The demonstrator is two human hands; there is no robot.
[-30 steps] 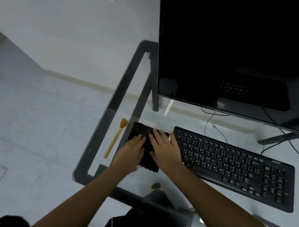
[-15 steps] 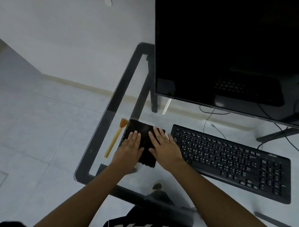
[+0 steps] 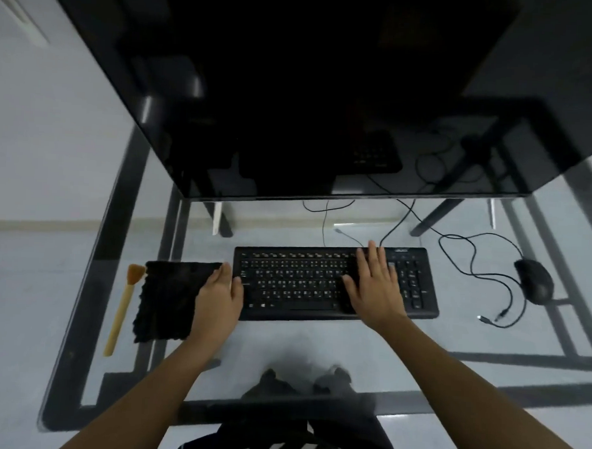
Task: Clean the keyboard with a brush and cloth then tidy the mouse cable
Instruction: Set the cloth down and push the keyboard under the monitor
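Observation:
A black keyboard [image 3: 295, 282] lies on the glass desk in front of me. My right hand [image 3: 375, 289] rests flat on its right half with fingers straight. My left hand [image 3: 218, 295] lies at the keyboard's left end, thumb touching its edge, over the right side of a black cloth [image 3: 166, 300]. A wooden-handled brush [image 3: 123, 305] lies left of the cloth. A black mouse [image 3: 534, 280] sits at the far right, its thin cable [image 3: 472, 262] looping loosely across the glass.
A large dark monitor [image 3: 293, 88] overhangs the back of the desk. The glass desk [image 3: 316, 347] has a dark frame; its left edge is close to the brush. Loose cable ends [image 3: 487, 317] lie right of the keyboard. My knees show under the glass.
My view swung right, centring the keyboard and revealing the mouse. My right hand left the cloth and moved onto the keyboard's right half. My left hand slid to the cloth's right edge.

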